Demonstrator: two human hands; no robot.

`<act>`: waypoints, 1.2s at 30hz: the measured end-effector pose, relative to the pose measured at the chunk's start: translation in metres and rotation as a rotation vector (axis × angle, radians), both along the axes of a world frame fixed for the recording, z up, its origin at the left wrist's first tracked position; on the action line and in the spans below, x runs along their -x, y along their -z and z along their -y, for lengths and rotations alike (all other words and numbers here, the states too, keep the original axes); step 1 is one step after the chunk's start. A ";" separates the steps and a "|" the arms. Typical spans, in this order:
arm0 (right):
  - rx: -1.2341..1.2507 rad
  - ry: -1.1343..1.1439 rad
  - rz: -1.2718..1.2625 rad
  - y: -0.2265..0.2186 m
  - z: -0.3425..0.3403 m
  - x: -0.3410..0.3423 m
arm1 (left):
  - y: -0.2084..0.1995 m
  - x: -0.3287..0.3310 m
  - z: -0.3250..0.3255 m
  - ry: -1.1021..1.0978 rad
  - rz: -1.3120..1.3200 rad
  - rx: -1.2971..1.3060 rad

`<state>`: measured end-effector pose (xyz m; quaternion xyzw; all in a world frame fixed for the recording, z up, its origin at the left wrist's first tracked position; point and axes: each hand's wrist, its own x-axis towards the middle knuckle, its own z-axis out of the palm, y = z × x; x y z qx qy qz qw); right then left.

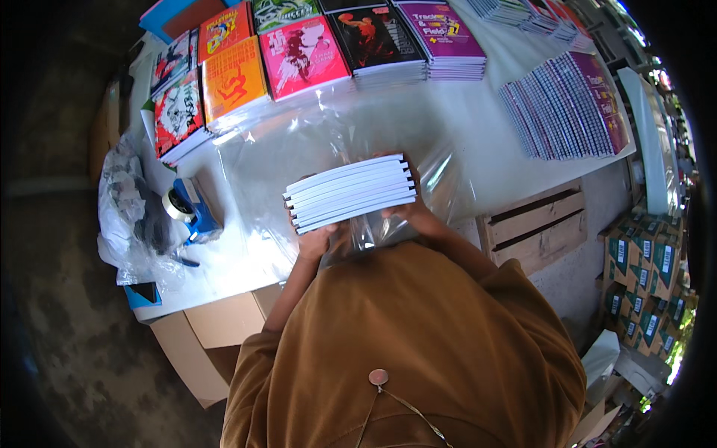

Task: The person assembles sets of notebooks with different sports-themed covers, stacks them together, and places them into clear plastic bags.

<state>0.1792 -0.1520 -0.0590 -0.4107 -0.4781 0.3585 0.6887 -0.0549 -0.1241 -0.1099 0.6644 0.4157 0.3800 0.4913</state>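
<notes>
A thick stack of notebooks (351, 190), its white page edges toward me, is held between my two hands above the table's near side. My left hand (315, 240) is closed around the lower left end of the stack. At the right end, my right hand (407, 205) grips it with fingers partly hidden behind the stack. Clear plastic film (261, 179) lies spread on the table beneath and around the stack, some of it hanging near my body. Whether it is a bag or a loose sheet, I cannot tell.
Piles of colourful notebooks (306, 56) line the table's far side. Spiral-bound notebooks (556, 108) stand at the right. A blue tape dispenser (196, 209) and crumpled plastic (123, 201) lie left. Below are a cardboard box (224, 321), a wooden pallet (538, 224) and stacked cartons (642, 261).
</notes>
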 end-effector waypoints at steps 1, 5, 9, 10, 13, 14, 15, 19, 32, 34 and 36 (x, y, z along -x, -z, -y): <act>-0.015 0.025 0.121 0.004 0.000 0.000 | 0.001 0.000 0.001 -0.026 -0.033 -0.082; -0.012 0.037 0.197 0.023 -0.002 -0.002 | -0.009 -0.009 -0.011 0.153 0.043 0.058; 0.336 0.011 0.407 0.034 0.006 -0.007 | -0.040 -0.015 -0.019 0.115 -0.116 0.106; 0.381 0.030 0.377 0.011 0.008 -0.002 | -0.051 -0.008 -0.018 0.105 -0.202 0.117; 0.399 0.077 0.531 -0.038 -0.001 0.009 | -0.075 -0.008 -0.020 -0.038 -0.112 0.021; 0.414 0.077 0.528 -0.036 -0.003 0.007 | -0.092 -0.011 -0.024 -0.068 -0.128 0.196; 0.722 -0.047 0.498 -0.032 -0.011 0.002 | -0.098 -0.014 -0.030 -0.099 -0.146 0.371; 1.056 -0.089 0.448 -0.004 -0.019 0.007 | -0.056 -0.007 -0.055 -0.028 -0.374 0.664; 1.007 -0.017 0.287 -0.003 -0.010 0.016 | -0.056 -0.008 -0.067 0.019 -0.339 0.682; 1.010 0.002 0.273 0.001 -0.011 0.013 | -0.067 -0.012 -0.063 0.008 -0.387 0.687; 1.014 0.028 0.257 0.000 -0.011 0.008 | -0.068 -0.018 -0.063 0.004 -0.437 0.688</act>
